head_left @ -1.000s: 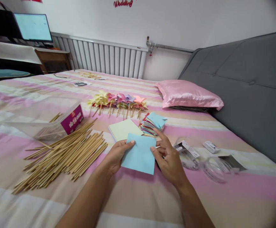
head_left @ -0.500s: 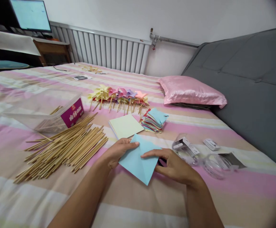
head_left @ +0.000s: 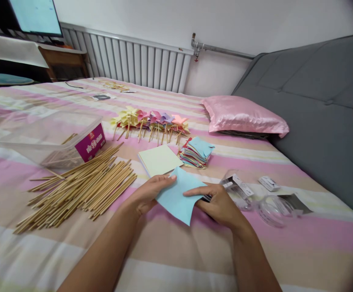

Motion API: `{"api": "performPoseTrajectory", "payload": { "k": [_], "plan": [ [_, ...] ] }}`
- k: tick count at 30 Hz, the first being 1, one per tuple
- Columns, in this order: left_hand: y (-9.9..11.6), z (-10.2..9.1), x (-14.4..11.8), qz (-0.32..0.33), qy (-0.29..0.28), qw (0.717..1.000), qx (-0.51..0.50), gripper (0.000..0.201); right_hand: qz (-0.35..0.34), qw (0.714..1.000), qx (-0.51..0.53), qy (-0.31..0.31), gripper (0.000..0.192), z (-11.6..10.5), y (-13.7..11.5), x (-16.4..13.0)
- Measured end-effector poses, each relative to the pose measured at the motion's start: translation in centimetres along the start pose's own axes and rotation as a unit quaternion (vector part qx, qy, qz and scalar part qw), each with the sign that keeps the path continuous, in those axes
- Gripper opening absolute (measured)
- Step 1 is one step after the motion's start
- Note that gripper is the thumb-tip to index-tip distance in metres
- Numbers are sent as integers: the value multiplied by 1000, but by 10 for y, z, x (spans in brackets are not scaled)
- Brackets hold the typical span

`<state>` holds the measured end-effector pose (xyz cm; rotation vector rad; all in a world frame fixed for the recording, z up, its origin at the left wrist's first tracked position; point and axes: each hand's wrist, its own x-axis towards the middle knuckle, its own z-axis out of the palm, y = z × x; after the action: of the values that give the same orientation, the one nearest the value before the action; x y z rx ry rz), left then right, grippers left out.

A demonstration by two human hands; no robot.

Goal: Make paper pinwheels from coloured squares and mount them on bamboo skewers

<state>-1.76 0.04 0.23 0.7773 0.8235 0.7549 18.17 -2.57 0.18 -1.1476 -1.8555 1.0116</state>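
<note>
In the head view, you hold a light blue paper square with both hands, low over the striped bed. Your left hand pinches its left edge, with the fingers closed on the paper near the top corner. Your right hand lies on the right side, and its forefinger presses flat across the paper; these fingers are closed on the sheet too. The paper is turned so that one corner points down toward you. Just beyond it lies a pale yellow paper stack, and beside that a pile of coloured paper squares. Wooden sticks lie in a heap at your left. Finished paper pinwheels lie in a row farther back.
</note>
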Motion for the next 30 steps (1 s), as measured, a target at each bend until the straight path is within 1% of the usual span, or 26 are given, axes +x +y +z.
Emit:
{"api": "performPoseTrajectory", "payload": {
  "k": [3, 6, 8, 11, 13, 14, 16, 18, 19, 22, 24, 27, 29, 30],
  "plan": [
    [2, 2, 0, 42, 3, 997, -63, 39, 9, 997, -22, 78, 27, 1, 1, 2],
    [3, 2, 0, 46, -5, 994, -97, 39, 13, 994, -14, 111, 25, 3, 1, 3],
    [2, 3, 0, 49, 5, 995, -88, 35, 8, 993, -6, 114, 24, 5, 2, 4],
    [1, 4, 2, 54, 43, 995, -70, 29, -4, 994, -3, 108, 23, 7, 3, 4],
    [0, 5, 3, 52, 56, 995, -67, 27, -5, 994, 1, 109, 23, 8, 2, 4],
    [-1, 5, 3, 51, 52, 995, -66, 26, -4, 994, 2, 113, 24, 8, 1, 5],
    [-2, 7, 3, 56, 26, 996, -62, 27, -5, 993, 0, 116, 30, 9, -1, 5],
    [-4, 9, 2, 69, 2, 996, -57, 31, -19, 995, -6, 99, 43, 11, -4, 4],
    [-5, 10, 2, 78, 3, 995, -56, 34, -29, 996, -11, 83, 49, 13, -5, 4],
    [-6, 10, 3, 104, 46, 992, -61, 40, -43, 999, -16, 29, 64, 19, -7, 4],
    [-6, 8, 4, 121, 84, 987, -70, 38, -32, 999, -3, 20, 71, 21, -7, 5],
    [-4, 1, 7, 139, 140, 979, -56, 31, -1, 999, 20, 44, 75, 18, -4, 5],
    [-1, -4, 8, 149, 171, 973, -38, 30, 37, 996, 8, 84, 71, 10, 1, 4],
    [0, -6, 8, 154, 182, 971, -32, 31, 63, 992, -16, 105, 66, 5, 4, 2]
  ]
}}
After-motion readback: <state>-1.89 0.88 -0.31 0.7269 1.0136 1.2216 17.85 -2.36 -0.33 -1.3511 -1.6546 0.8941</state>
